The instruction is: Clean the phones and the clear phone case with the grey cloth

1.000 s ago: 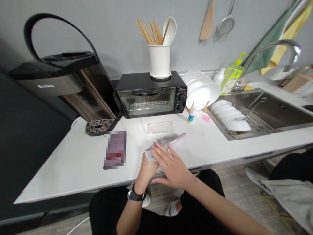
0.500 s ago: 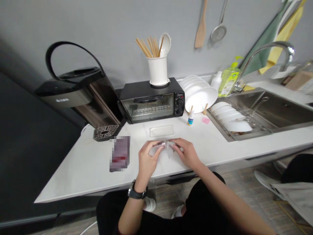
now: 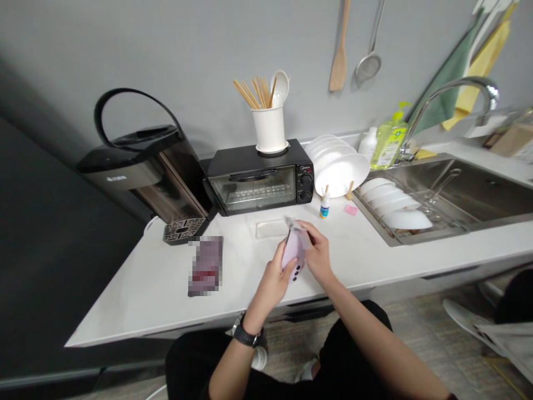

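My left hand (image 3: 273,276) and my right hand (image 3: 317,251) together hold a pale lilac phone (image 3: 292,251) upright above the white counter (image 3: 137,283), its back with the camera lenses facing me. The left hand grips its lower left edge. The fingers of the right hand are closed on its right edge, together with a white wipe (image 3: 296,225) at the phone's top. A clear phone case (image 3: 272,228) lies flat on the counter just behind the phone. A dark watch sits on my left wrist.
A blurred dark object (image 3: 205,266) lies left of my hands. Behind stand a black toaster oven (image 3: 260,178) carrying a white utensil holder (image 3: 270,129), a black water dispenser (image 3: 144,166), a small dropper bottle (image 3: 325,204), a pink note (image 3: 351,210), stacked white plates (image 3: 339,166) and a sink (image 3: 453,191).
Both hands have lifted the phone off the counter and tipped it upright; a second ago the right hand lay flat over the wipe and phone. The view has also shifted.
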A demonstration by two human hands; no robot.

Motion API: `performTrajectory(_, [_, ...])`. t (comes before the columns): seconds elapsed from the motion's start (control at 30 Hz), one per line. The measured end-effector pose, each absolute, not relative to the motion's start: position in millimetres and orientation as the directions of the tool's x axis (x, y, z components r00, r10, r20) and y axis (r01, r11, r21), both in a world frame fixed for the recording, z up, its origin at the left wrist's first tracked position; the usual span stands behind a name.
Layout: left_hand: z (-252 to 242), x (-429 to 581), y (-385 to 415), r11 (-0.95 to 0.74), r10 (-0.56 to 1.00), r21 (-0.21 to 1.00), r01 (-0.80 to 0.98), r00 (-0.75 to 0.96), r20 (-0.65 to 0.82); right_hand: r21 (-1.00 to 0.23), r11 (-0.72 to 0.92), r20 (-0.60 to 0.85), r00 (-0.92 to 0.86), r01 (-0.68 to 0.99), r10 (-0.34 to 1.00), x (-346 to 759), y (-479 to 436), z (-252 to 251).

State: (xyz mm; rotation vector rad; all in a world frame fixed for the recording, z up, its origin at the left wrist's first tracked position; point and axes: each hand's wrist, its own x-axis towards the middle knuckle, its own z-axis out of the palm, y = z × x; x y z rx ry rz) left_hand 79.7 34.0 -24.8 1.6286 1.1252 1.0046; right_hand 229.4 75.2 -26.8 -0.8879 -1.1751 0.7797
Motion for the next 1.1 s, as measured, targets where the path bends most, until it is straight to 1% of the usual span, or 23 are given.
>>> performTrajectory(0.03, [-23,75,34,-0.194,0.956,0.945,0.262,0.265,0.122,-0.877,0.480,0.480,0.099,0.022,0.872,239,79,-21])
performTrajectory(0.07, [-22,70,34,-0.192,0.956,0.939,0.286,0.269,0.114,-0.865,0.494,0.493,-0.030,0.093,0.869,248,83,-17])
performTrajectory(0.1, [-20,65,36,-0.185,0.956,0.936,0.301,0.275,0.100,-0.857,0.491,0.472,-0.143,0.158,0.870,256,87,-13])
performTrajectory(0.13, [-18,59,38,-0.170,0.955,0.937,0.304,0.286,0.080,-0.852,0.478,0.434,-0.223,0.214,0.873,263,90,-11])
performTrajectory(0.2, [-14,50,45,-0.115,0.944,0.955,0.273,0.329,0.019,-0.863,0.433,0.360,-0.284,0.260,0.889,270,94,-9])
performTrajectory(0.23, [-11,47,48,-0.076,0.933,0.966,0.246,0.360,-0.019,-0.884,0.408,0.338,-0.289,0.230,0.896,271,95,-9])
performTrajectory(0.33, [-3,42,57,0.021,0.877,0.980,0.199,0.467,-0.114,-0.947,0.320,0.303,-0.287,0.015,0.909,264,95,-13])
performTrajectory(0.37, [-2,42,58,0.035,0.854,0.979,0.200,0.503,-0.134,-0.957,0.291,0.284,-0.283,-0.021,0.916,260,95,-15])
performTrajectory(0.4, [-1,41,59,0.039,0.835,0.977,0.209,0.531,-0.146,-0.963,0.269,0.265,-0.271,-0.023,0.926,257,95,-17])
performTrajectory(0.47, [-2,41,58,0.037,0.815,0.973,0.228,0.557,-0.161,-0.970,0.242,0.229,-0.221,0.033,0.948,252,95,-22])
performTrajectory(0.57, [-9,39,56,0.085,0.820,0.975,0.206,0.541,-0.186,-0.973,0.224,0.212,-0.150,0.065,0.966,250,94,-31])
performTrajectory(0.67, [-14,38,52,0.148,0.853,0.980,0.130,0.485,-0.193,-0.982,0.186,0.178,-0.185,0.026,0.967,250,89,-40])
performTrajectory(0.73, [-14,38,49,0.168,0.859,0.979,0.119,0.468,-0.205,-0.989,0.149,0.141,-0.225,0.016,0.964,251,85,-46])
performTrajectory(0.8, [-14,40,47,0.185,0.847,0.974,0.133,0.480,-0.227,-0.991,0.127,0.118,-0.212,0.033,0.970,254,83,-51])
performTrajectory(0.9, [-12,42,46,0.202,0.847,0.971,0.130,0.474,-0.240,-0.991,0.129,0.121,-0.158,0.042,0.980,258,84,-53])
performTrajectory(1.0, [-9,41,49,0.191,0.874,0.975,0.110,0.434,-0.220,-0.990,0.139,0.135,-0.207,0.003,0.969,261,84,-52])
performTrajectory(1.1, [-9,40,51,0.187,0.857,0.976,0.116,0.466,-0.219,-0.986,0.161,0.148,-0.218,0.046,0.965,262,84,-51])
